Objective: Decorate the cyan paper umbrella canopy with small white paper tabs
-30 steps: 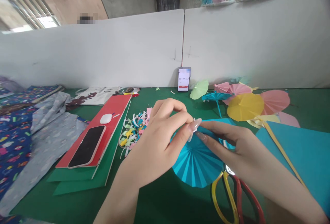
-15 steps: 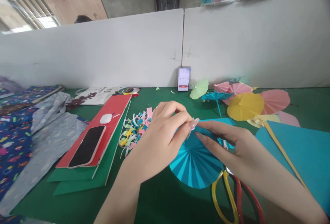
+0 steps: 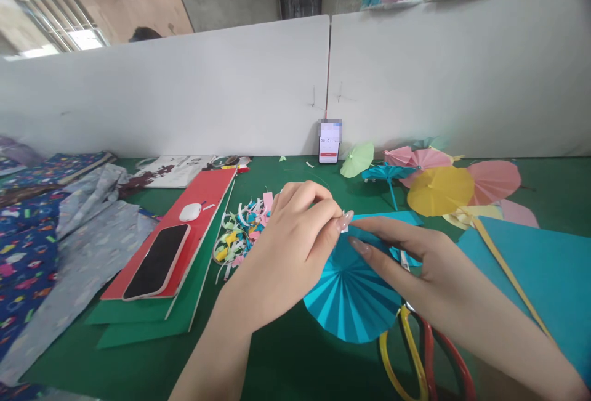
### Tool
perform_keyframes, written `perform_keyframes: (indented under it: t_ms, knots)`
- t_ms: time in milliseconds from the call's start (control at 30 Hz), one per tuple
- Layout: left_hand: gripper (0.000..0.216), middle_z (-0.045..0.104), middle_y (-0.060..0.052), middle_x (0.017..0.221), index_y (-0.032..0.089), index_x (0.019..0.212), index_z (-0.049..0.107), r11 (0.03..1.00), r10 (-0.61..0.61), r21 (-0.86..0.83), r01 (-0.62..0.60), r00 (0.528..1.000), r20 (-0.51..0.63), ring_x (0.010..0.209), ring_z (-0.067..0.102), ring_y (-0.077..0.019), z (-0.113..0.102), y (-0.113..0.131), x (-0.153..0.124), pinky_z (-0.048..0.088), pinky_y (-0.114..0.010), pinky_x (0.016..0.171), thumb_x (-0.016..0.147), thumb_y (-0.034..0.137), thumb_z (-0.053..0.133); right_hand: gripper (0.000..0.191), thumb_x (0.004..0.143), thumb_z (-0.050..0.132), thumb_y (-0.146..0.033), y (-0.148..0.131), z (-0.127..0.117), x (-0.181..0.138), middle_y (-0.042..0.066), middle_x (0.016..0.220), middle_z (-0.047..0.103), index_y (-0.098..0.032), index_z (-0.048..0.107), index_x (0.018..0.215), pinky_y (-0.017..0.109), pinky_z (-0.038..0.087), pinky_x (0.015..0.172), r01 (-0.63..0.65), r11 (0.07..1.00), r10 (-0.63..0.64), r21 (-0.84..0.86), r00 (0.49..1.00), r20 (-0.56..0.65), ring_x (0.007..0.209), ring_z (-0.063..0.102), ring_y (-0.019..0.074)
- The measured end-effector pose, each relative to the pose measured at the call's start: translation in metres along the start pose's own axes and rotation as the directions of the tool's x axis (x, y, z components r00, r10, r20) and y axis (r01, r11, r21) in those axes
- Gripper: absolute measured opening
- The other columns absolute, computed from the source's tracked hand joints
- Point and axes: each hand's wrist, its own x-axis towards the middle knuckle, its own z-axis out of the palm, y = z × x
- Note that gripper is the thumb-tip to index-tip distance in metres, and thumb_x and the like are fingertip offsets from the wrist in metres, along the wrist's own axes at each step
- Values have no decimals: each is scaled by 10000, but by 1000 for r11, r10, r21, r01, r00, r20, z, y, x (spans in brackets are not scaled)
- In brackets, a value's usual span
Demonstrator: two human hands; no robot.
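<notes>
My left hand [image 3: 300,234] is closed, its thumb and fingertips pinching a small white piece [image 3: 344,223]. Just below lies a round pleated blue paper umbrella canopy [image 3: 351,302], its folds fanning out from the middle. My right hand [image 3: 410,253] has its thumb on the upper part of this canopy, with the index finger reaching to the left fingertips. The left hand covers part of the canopy, and the other right fingers are hidden. Scissors with yellow and red handles [image 3: 428,352] lie below the right hand, blades mostly hidden.
Paper scraps [image 3: 244,225] are heaped left of my hands. A dark phone [image 3: 157,262] lies on red and green boards [image 3: 203,198]. Finished paper umbrellas [image 3: 441,190] and blue sheets [image 3: 545,265] lie right. Another phone [image 3: 329,145] leans on the white partition [image 3: 207,93].
The pleated blue canopy has shifted slightly down. My left fingertips have moved a little left, and the white piece in them shows more. The right hand has hardly moved.
</notes>
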Motion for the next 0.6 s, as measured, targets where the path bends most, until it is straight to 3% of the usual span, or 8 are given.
perform_keyframes:
  t_ms: [600]
  knots:
    - [162,455,8,952,187,815,446,994,16,107,-15,1000,-13,949,398,-131,2,2,-1,365,-280,811,953,160,367,301,882,482,-361,-2,-1,0,21,993,723,-271,637,1125,254,567,635,24,998,-24,-57,1000,-8,785,678,172]
